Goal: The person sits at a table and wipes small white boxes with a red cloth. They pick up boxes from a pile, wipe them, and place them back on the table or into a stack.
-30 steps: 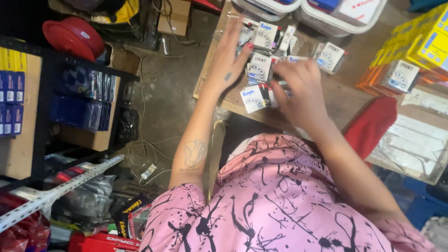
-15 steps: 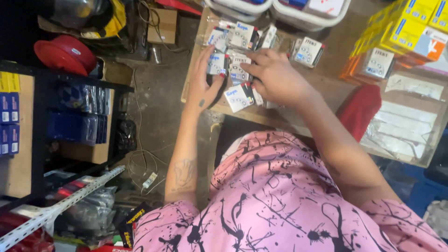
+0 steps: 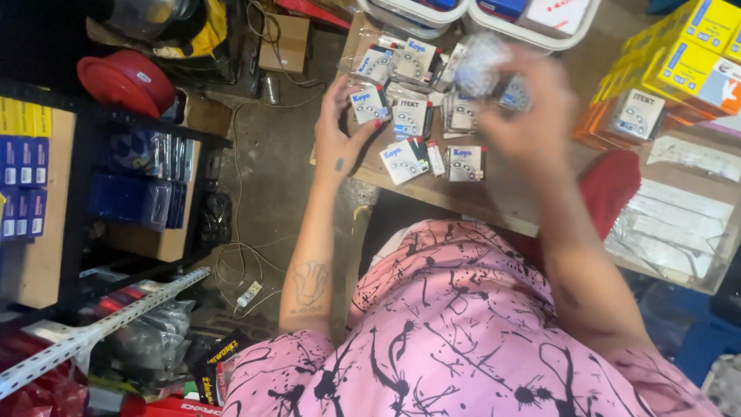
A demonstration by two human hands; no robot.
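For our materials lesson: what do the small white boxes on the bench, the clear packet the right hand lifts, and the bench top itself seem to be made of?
Small white boxes: printed cardboard, judging by folded edges and a matte face. Clear packet in the right hand: probably thin plastic film, crinkled and glossy, though blurred. Bench top: seemingly bare wood or board, brown, dull and worn. The left hand touches another such box.

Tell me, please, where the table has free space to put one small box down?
Bare wood lies on the table between the right hand and the red cloth, up toward the orange boxes. It is crowded at the left hand, where small boxes lie packed up to the white tubs.
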